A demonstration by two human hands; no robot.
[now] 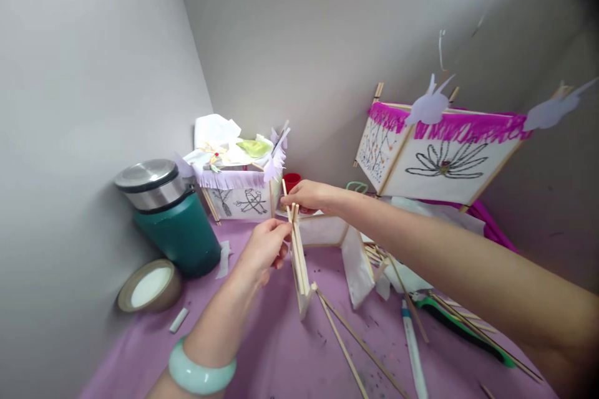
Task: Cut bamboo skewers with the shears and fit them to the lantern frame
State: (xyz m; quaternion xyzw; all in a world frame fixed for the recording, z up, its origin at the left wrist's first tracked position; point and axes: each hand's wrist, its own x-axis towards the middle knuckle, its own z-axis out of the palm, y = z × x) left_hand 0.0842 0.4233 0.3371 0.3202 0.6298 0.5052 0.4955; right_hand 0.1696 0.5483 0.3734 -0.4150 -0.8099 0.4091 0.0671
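My left hand [267,243] is closed around the upper part of a bundle of upright thin wooden sticks [300,255], at the near edge of a small panel frame. Just above and behind it, my right hand [306,195] pinches a thin wooden stick [284,188] whose tip rises past the fingertips. Its lower part is hidden. White paper panels edged with sticks, one at the back [324,230] and one at the right [358,265], stand on the table joined to this frame. Two loose sticks [344,340] reach forward from the frame's foot.
A green flask [178,230] and a tape roll [161,287] stand left on the purple tablecloth [262,349]. Behind are a lilac-fringed paper lantern [241,199] and a red cup [292,181]. A larger pink-fringed lantern [449,159], green-handled pliers [468,330] and a pen [412,349] are right.
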